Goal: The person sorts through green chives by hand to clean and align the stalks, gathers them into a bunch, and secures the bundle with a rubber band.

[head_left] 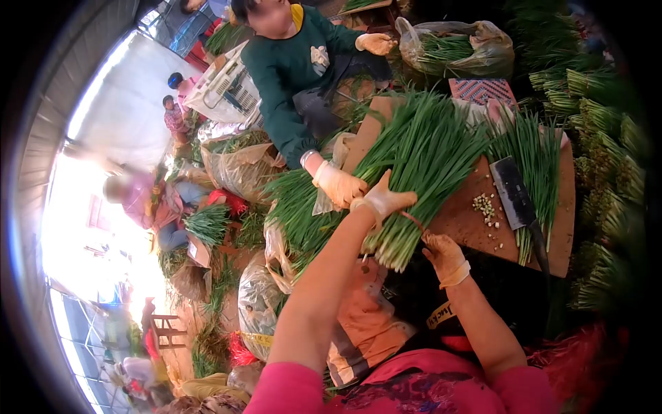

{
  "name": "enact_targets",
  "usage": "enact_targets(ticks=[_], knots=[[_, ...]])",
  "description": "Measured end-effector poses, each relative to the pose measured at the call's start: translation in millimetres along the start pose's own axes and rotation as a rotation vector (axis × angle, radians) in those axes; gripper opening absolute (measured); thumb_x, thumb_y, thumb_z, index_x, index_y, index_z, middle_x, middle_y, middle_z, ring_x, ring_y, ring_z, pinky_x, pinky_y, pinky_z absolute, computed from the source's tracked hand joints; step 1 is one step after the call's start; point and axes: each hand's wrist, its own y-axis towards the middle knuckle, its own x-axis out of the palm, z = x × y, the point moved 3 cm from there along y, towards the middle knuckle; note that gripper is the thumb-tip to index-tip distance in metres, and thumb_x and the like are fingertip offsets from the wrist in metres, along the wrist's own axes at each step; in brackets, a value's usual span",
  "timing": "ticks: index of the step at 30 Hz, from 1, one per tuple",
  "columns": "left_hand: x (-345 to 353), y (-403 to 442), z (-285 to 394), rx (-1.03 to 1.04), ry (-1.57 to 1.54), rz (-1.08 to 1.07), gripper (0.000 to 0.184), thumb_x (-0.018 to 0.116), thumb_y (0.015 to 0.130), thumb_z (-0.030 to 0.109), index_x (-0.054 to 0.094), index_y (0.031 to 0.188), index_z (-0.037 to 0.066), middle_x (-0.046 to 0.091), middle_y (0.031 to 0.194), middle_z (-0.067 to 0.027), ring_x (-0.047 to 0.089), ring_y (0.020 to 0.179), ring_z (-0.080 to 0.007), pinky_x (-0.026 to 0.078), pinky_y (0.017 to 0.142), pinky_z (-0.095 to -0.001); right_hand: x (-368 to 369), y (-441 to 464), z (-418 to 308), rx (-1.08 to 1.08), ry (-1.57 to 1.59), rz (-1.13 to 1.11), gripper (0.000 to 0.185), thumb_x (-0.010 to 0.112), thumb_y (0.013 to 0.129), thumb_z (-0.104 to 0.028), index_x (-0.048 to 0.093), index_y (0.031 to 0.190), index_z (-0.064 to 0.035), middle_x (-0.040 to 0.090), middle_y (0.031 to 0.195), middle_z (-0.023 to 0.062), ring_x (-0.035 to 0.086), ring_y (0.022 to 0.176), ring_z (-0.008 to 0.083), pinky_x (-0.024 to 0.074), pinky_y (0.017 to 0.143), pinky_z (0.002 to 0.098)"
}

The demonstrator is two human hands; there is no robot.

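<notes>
A thick bundle of long green chives (429,155) lies on a brown board (455,224), its pale cut ends toward me. My left hand (386,200), in a thin pale glove, lies over the bundle near those ends and grips it. My right hand (445,259), also gloved, is closed on one end of a thin reddish tie (412,221) that runs to the bundle. A large knife (514,196) with a dark blade rests to the right, beside more chives (538,172). Small cut-off stem pieces (486,207) are scattered near the blade.
Opposite me sits a person in a green sweater (279,65); that person's gloved hand (341,186) is close to my left hand. Stacked bundles (596,159) line the right side. Plastic bags (258,297) and a white crate (231,86) stand left. Other people work farther back.
</notes>
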Motion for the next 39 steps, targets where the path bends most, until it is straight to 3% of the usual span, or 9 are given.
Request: enact_targets(ticks=[4,6,7,14,19,26,33,35,39], knots=[[15.3,-93.0,21.7,0.034,-0.066,-0.158,0.100,0.081,0.072,0.032,0.025,0.150,0.003,0.050,0.138,-0.0150,0.047,0.128,-0.0228,0.036,0.108,-0.0334,-37.0,-18.3,1.6,0.090,-0.124,-0.145,0.009,0.063,0.088,-0.009,0.058,0.090,-0.0017,0.063,0.091,0.0119,0.063,0.090,0.0243,0.0509,0.089,0.0394],[47.9,-94.8,-15.8,0.362,-0.456,-0.342,0.093,0.080,0.075,0.024,0.028,0.149,0.003,0.054,0.134,-0.0127,0.051,0.123,-0.0207,0.039,0.106,-0.0341,-46.1,-31.5,5.2,0.128,-0.106,-0.169,0.008,0.062,0.083,-0.003,0.058,0.087,0.0026,0.063,0.086,0.0133,0.063,0.086,0.0249,0.0519,0.083,0.0366],[50.7,-116.3,-9.5,0.138,-0.864,-0.355,0.081,0.078,0.079,0.014,0.031,0.145,0.004,0.056,0.129,-0.0095,0.054,0.116,-0.0181,0.044,0.100,-0.0339,-46.6,-31.1,6.1,0.110,-0.117,-0.140,0.009,0.061,0.082,-0.002,0.059,0.089,0.0034,0.063,0.085,0.0131,0.063,0.084,0.0242,0.0515,0.080,0.0347],[91.3,-108.4,-12.8,0.069,-1.019,-0.005,0.070,0.076,0.077,0.001,0.042,0.137,0.003,0.062,0.115,-0.0080,0.060,0.104,-0.0203,0.050,0.092,-0.0367,-28.5,-39.0,-1.4,-0.096,-0.520,0.008,0.020,0.059,0.077,-0.001,0.066,0.093,0.0066,0.066,0.081,0.0086,0.062,0.072,0.0173,0.0488,0.067,0.0278],[-2.5,-145.8,80.5,0.483,-1.217,0.003,0.076,0.077,0.077,0.006,0.036,0.140,0.001,0.060,0.123,-0.0127,0.060,0.109,-0.0228,0.049,0.095,-0.0376,105.1,-69.6,-111.2,-0.401,-0.872,-0.155,0.031,0.070,0.081,-0.014,0.068,0.108,0.0017,0.070,0.100,0.0064,0.064,0.088,0.0133,0.0510,0.080,0.0276],[-122.3,-149.1,189.9,1.193,-1.046,0.122,0.069,0.073,0.078,-0.002,0.038,0.137,0.003,0.059,0.123,-0.0109,0.060,0.107,-0.0238,0.051,0.093,-0.0343,244.4,-65.3,-218.1,-0.969,-0.904,-0.479,0.010,0.055,0.088,-0.009,0.058,0.080,-0.0034,0.057,0.074,-0.0017,0.047,0.068,0.0050,0.0414,0.062,0.0247],[-50.4,-31.3,91.0,0.549,-1.143,-0.129,0.062,0.059,0.088,0.021,0.034,0.143,0.009,0.050,0.137,-0.0068,0.046,0.127,-0.0246,0.037,0.108,-0.0379,129.8,35.9,-175.0,-0.710,-1.384,-0.241,0.041,0.063,0.090,-0.013,0.051,0.126,0.0041,0.063,0.120,0.0061,0.060,0.108,0.0208,0.0462,0.099,0.0341],[-44.2,-27.4,83.1,0.582,-1.046,-0.128,0.055,0.048,0.097,0.039,0.038,0.144,0.011,0.045,0.145,-0.0042,0.039,0.134,-0.0246,0.029,0.115,-0.0389,100.0,79.5,-181.8,-1.148,-1.615,-0.449,0.030,0.061,0.091,-0.016,0.060,0.116,-0.0006,0.064,0.113,0.0122,0.062,0.104,0.0268,0.0483,0.093,0.0347],[-60.5,-61.9,107.9,0.635,-0.492,0.000,0.049,0.048,0.098,0.032,0.041,0.140,0.009,0.043,0.145,-0.0083,0.042,0.131,-0.0222,0.032,0.112,-0.0382,101.1,88.8,-185.2,-1.023,-1.573,-0.331,0.018,0.061,0.087,-0.011,0.068,0.101,-0.0019,0.068,0.092,0.0160,0.067,0.086,0.0296,0.0521,0.077,0.0358]])
